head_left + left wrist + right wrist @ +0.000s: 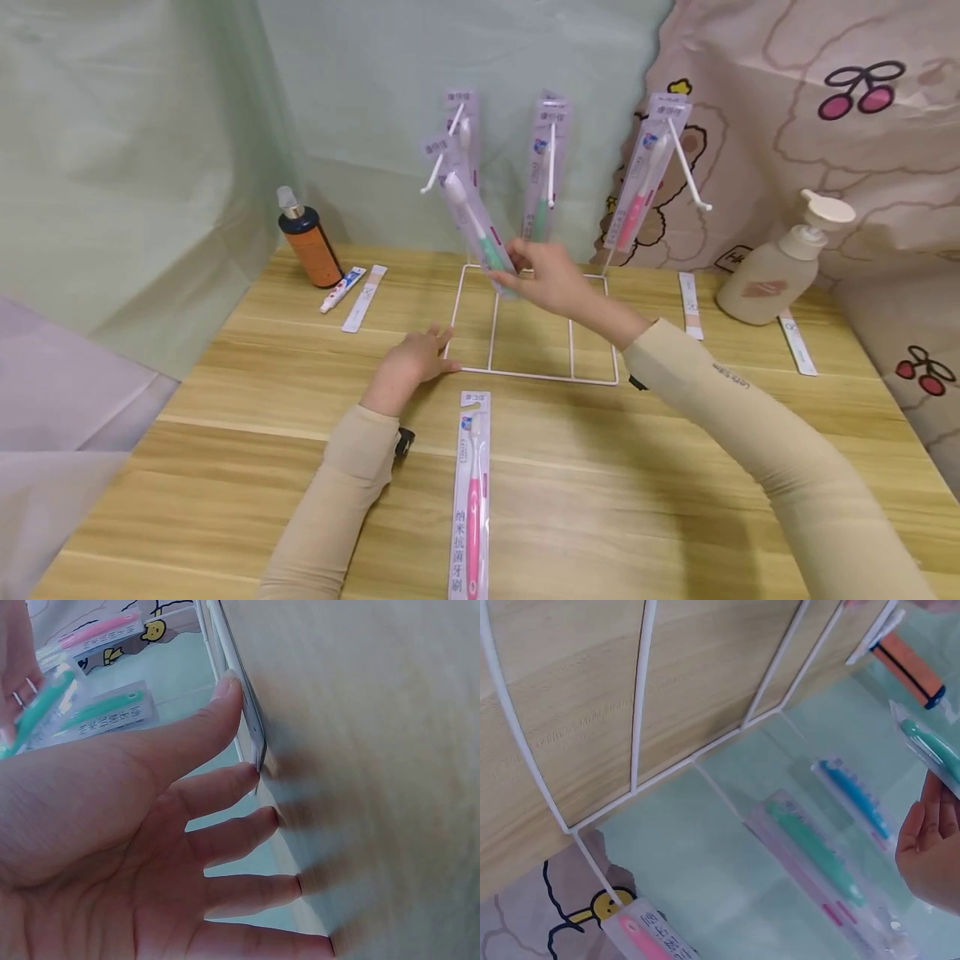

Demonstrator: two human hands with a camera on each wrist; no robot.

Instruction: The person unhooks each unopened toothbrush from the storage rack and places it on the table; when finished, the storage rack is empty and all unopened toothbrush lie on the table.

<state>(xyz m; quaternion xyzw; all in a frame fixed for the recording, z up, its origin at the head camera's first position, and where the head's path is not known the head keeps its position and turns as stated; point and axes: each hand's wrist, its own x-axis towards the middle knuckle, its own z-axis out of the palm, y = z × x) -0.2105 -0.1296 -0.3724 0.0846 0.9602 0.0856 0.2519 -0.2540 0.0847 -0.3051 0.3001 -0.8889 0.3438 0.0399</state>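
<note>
Right hand: the right hand (551, 275) is raised over the wire base, fingers pinching the lower end of the green toothbrush pack (478, 227).
Green toothbrush pack: a long clear blister with a pale lilac card, a white-headed brush with a mint-green handle inside; it tilts up and left from the fingers toward the left hook (442, 158) of the rack, its top close to that peg.
Left hand: the left hand (417, 358) lies flat on the table (675, 467), fingers spread, the fingertips (234, 684) touching the front left corner of the white wire rack (536, 375).
Rack: its hooks carry a further green pack (545, 171) in the middle and a pink one (645, 179) on the right.
Table front: a pink toothbrush pack (472, 496) lies flat, between the forearms.
Table left: an orange bottle (307, 239) with a small tube (342, 288) beside it.
Table right: a cream pump bottle (780, 262).
</note>
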